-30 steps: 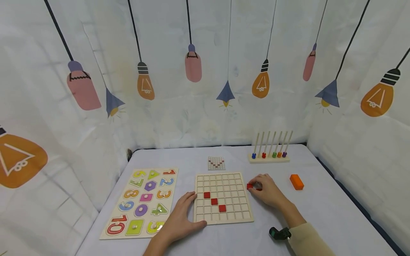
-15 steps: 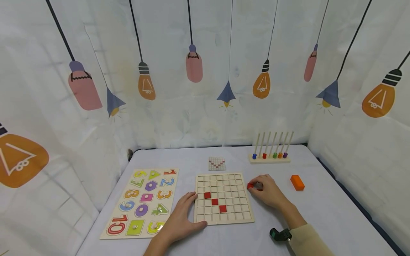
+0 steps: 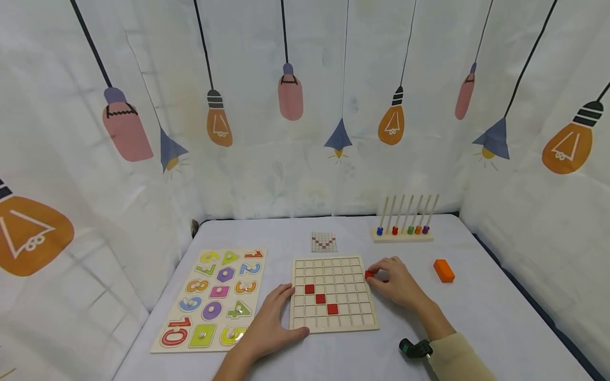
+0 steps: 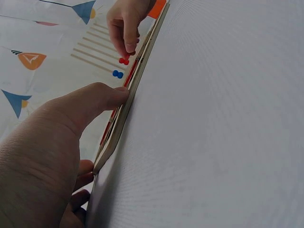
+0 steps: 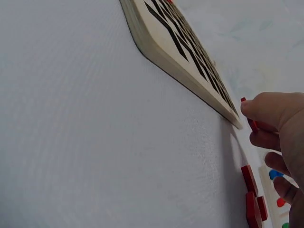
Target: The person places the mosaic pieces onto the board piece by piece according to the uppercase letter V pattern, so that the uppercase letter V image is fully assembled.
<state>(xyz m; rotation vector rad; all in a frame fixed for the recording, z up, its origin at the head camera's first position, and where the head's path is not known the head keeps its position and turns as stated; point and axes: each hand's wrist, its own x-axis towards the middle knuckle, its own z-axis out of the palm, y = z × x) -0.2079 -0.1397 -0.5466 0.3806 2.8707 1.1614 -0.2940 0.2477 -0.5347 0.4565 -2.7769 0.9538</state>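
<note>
My left hand [image 3: 271, 325] holds the near left corner of a pale wooden grid board [image 3: 335, 275], thumb on the near edge and fingers along the left side. Three red square tiles [image 3: 320, 299] lie in a diagonal on the board. Beside the board's right edge, my right hand [image 3: 395, 284] pinches a red tile [image 5: 253, 126] between thumb and forefinger. Several loose red tiles [image 5: 253, 209] lie on the white cloth below that hand in the right wrist view; from the head view the hand hides them.
Behind the board lies a small pattern card [image 3: 324, 242]. A number-and-shape puzzle [image 3: 227, 291] occupies the left side. At the back right stands a bead peg rack [image 3: 402, 238], with an orange block [image 3: 444, 271] in front of it. Printed cloth walls [image 3: 267, 180] enclose the table.
The right hand has moved slightly toward the board's right edge with the pinched red tile. My left hand keeps its place at the corner, and the three tiles on the board have not moved.
</note>
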